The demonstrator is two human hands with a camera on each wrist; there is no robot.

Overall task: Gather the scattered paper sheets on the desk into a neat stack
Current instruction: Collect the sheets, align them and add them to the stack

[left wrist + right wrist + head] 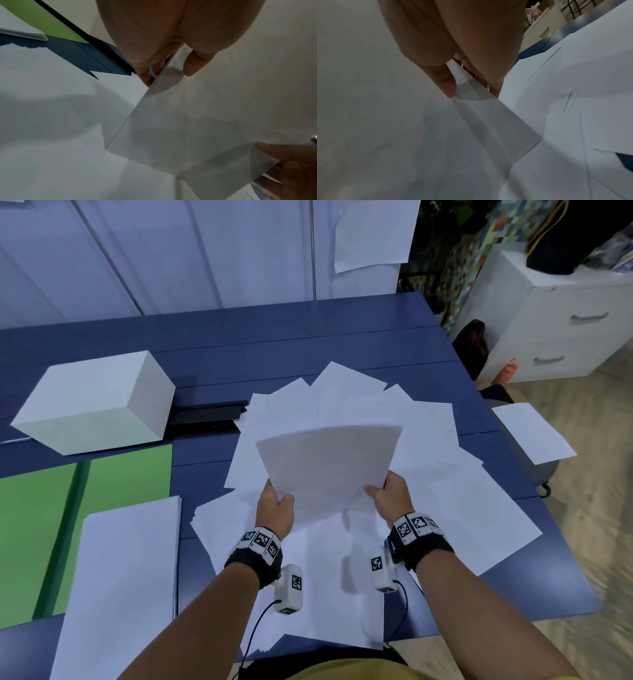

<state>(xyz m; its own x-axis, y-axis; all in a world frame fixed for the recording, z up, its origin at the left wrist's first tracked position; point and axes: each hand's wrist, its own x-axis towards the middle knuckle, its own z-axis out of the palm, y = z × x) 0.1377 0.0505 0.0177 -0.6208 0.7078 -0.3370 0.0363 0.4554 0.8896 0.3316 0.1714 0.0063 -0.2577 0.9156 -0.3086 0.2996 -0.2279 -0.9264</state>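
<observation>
Left hand [276,510] and right hand [390,498] each pinching lifted sheets [329,470] (thumbs on top), loose papers [479,508] beneath on bench [308,337]

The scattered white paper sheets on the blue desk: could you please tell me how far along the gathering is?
Partly done. A neat stack of white paper already lies left of the mess. Both hands, left and right, hold a lifted white sheet by its near corners. Many loose white sheets remain fanned across the blue desk.
</observation>
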